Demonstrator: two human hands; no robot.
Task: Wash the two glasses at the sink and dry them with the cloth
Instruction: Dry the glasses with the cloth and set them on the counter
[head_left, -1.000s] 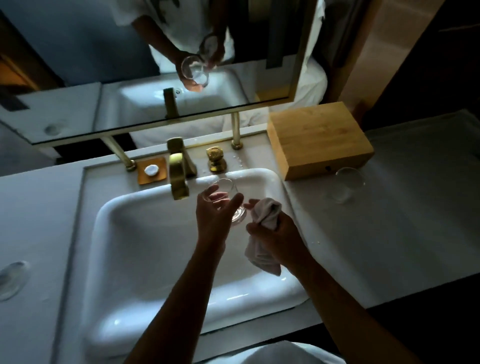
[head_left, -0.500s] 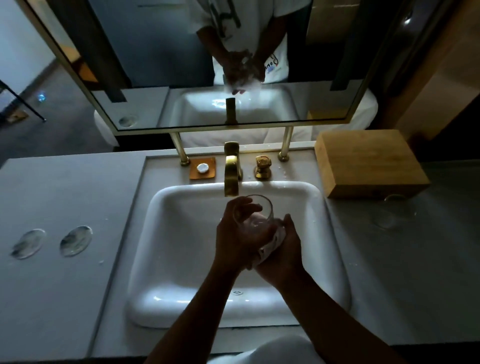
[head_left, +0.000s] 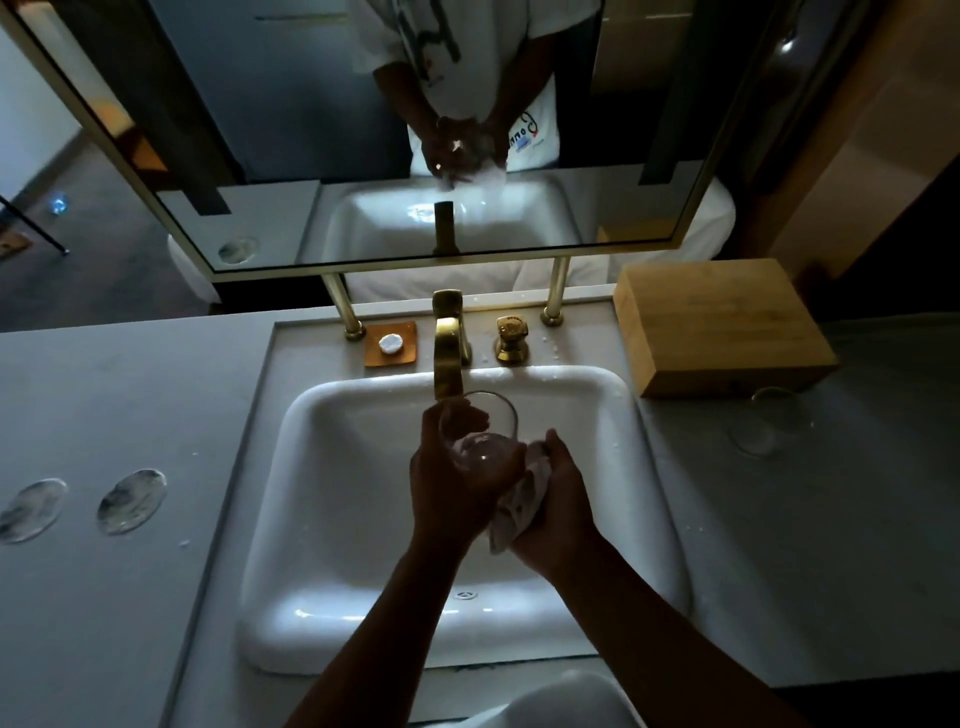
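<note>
Over the white sink (head_left: 332, 519), just below the gold faucet (head_left: 448, 358), my left hand (head_left: 447, 483) grips a clear glass (head_left: 480, 431) with its mouth tilted toward me. My right hand (head_left: 556, 509) holds a white cloth (head_left: 519, 499) bunched against the glass's lower right side. A second clear glass (head_left: 769, 421) stands on the grey counter to the right of the sink, in front of the wooden box. No water runs from the faucet.
A wooden box (head_left: 722, 322) sits at the back right of the counter. A gold tap handle (head_left: 511, 338) and a small copper soap dish (head_left: 390, 343) flank the faucet. Two round glass coasters (head_left: 130, 501) lie on the left counter. The mirror (head_left: 363, 130) stands close behind.
My right hand with the cloth has closed in against the glass, where a second ago it was apart from it. The view has swung left, centring the sink.
</note>
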